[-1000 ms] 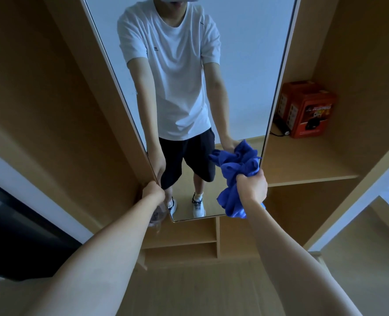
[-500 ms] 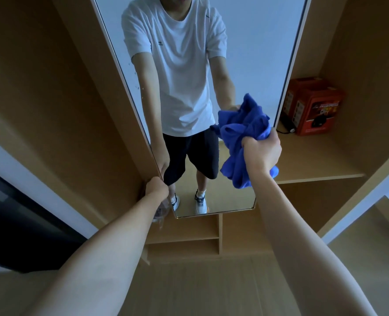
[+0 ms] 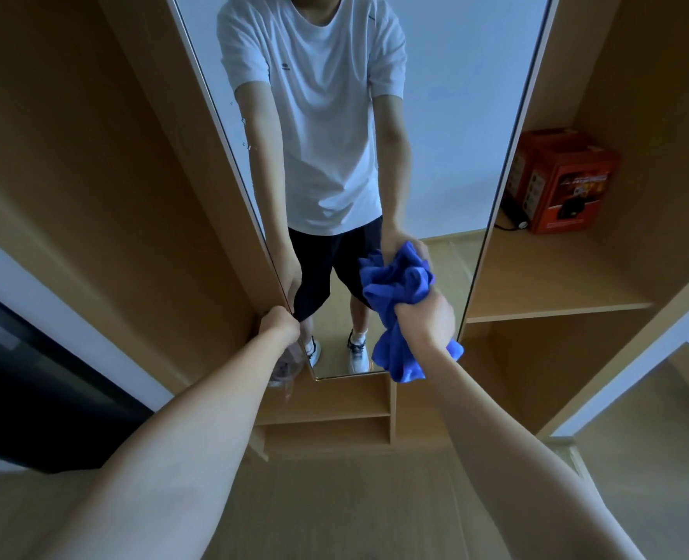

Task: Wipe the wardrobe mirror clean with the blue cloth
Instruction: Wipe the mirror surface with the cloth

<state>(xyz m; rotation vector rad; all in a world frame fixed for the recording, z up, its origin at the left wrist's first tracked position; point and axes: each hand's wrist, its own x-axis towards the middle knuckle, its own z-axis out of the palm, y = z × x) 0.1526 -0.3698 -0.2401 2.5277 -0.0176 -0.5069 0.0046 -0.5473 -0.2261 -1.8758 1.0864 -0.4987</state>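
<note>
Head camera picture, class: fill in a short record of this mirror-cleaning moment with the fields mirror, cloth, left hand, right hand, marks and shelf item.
mirror: tall frameless wardrobe mirror, on a door between light wooden panels
cloth: bunched bright blue cloth, against the lower right of the glass
left hand: grips the mirror's left edge near the bottom; a clear object hangs below it, too blurred to identify
right hand: fist closed round the cloth
marks: droplets near the glass's left edge
shelf item: red-orange cardboard box on the right wooden shelf

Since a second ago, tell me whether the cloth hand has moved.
Yes. The right hand with the blue cloth rose toward the shelf edge level, then came back down near the mirror bottom.
</note>
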